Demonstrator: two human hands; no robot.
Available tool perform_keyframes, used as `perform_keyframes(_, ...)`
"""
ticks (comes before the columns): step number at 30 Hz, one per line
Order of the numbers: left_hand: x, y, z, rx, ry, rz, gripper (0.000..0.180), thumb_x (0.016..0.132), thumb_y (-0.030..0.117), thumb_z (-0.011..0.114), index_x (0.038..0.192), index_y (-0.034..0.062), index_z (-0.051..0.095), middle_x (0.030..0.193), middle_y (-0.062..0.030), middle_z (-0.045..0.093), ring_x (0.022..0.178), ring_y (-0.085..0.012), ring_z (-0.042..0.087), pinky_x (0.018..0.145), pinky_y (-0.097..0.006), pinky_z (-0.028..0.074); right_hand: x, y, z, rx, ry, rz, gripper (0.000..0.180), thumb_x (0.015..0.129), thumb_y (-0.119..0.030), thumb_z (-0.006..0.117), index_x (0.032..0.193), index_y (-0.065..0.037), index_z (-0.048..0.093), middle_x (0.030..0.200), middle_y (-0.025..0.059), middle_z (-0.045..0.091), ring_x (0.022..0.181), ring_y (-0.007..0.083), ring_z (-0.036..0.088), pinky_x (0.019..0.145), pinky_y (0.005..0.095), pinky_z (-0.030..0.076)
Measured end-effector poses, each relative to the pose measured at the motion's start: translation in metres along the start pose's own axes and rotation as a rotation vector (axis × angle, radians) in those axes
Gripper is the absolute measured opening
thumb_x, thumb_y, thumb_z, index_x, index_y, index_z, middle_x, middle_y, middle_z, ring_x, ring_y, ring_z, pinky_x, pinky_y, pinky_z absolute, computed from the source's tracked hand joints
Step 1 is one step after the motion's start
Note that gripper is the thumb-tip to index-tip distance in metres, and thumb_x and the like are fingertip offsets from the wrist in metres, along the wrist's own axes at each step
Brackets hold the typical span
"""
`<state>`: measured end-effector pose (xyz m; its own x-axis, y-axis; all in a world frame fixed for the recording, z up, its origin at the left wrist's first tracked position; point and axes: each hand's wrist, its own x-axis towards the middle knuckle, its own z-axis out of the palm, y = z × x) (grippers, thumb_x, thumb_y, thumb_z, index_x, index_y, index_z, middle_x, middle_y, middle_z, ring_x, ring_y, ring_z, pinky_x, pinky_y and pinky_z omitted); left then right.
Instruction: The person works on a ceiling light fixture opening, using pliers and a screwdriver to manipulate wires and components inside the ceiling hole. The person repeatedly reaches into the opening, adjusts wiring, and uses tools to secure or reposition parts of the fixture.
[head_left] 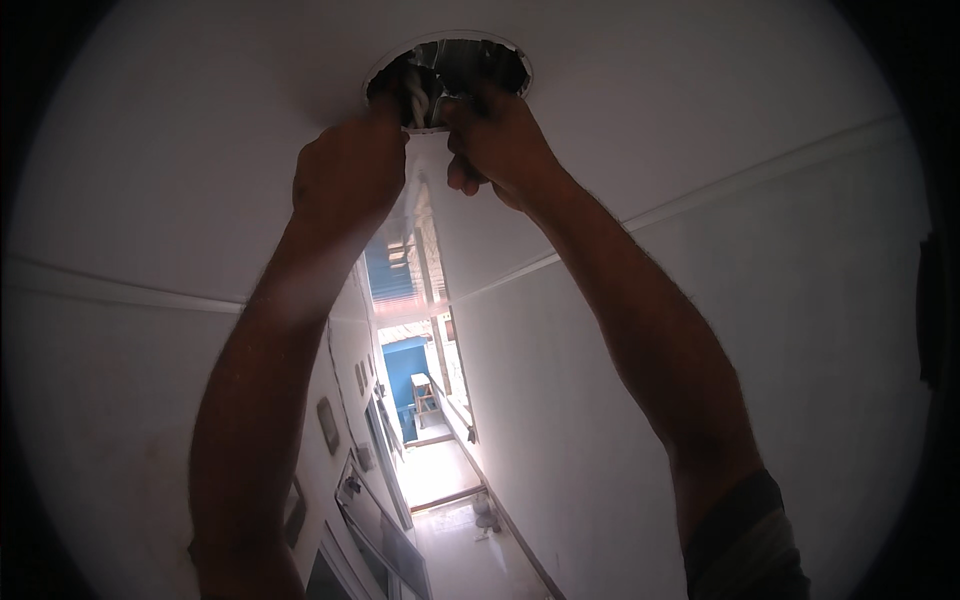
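A round hole (448, 42) with a pale rim is cut in the white ceiling (250, 110) overhead. Inside its dark space a pale twisted cable (417, 98) hangs near the middle. My left hand (352, 165) is raised to the hole's left near edge, closed, with its fingertips lost in the dark opening. On the other side my right hand (492, 145) reaches in at the near right edge. Its lower fingers are curled, and the upper ones go into the hole. What either hand grips is hidden by shadow and by the hands.
A plain pale wall (620, 380) runs along the right. Down the corridor are a bright floor (445, 475), a blue wall (402, 358) and a small wooden stepladder (424, 393). At the lower left, a tilted panel (385, 535) stands beside the left wall.
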<state>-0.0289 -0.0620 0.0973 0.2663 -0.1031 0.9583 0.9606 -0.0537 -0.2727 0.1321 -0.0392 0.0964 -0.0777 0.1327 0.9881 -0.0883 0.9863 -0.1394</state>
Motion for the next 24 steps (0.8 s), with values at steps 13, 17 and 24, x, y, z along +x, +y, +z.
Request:
perform_keyframes(13,0.008,0.002,-0.002,-0.078,-0.055,-0.031,0.036,0.098,0.021,0.059,0.128,0.0029,0.049,0.093,-0.0241,0.072,0.090,-0.0428,0.072,0.081,-0.053,0.056,0.007,-0.005,-0.004,-0.042,-0.031,0.022,0.040,0.102,-0.015,0.052,0.137,0.004,0.045,0.062,0.0055,0.052,0.038,0.0163,0.054,0.032,0.0289,0.041)
perform_keyframes(17,0.011,0.001,-0.003,-0.086,-0.048,-0.035,0.035,0.098,0.021,0.059,0.125,0.0009,0.049,0.093,-0.0245,0.072,0.088,-0.0429,0.072,0.080,-0.053,0.057,0.010,-0.007,-0.003,-0.079,-0.026,0.007,0.039,0.102,-0.015,0.051,0.135,0.005,0.046,0.062,0.0065,0.054,0.038,0.0164,0.054,0.032,0.0288,0.041)
perform_keyframes(24,0.013,-0.010,0.005,0.036,0.046,0.043,0.035,0.099,0.025,0.059,0.122,-0.0006,0.051,0.090,-0.0224,0.072,0.083,-0.0417,0.072,0.077,-0.049,0.059,0.007,-0.008,0.003,-0.190,0.001,-0.089,0.039,0.101,-0.015,0.050,0.137,0.003,0.048,0.062,0.0080,0.055,0.039,0.0174,0.057,0.033,0.0291,0.044)
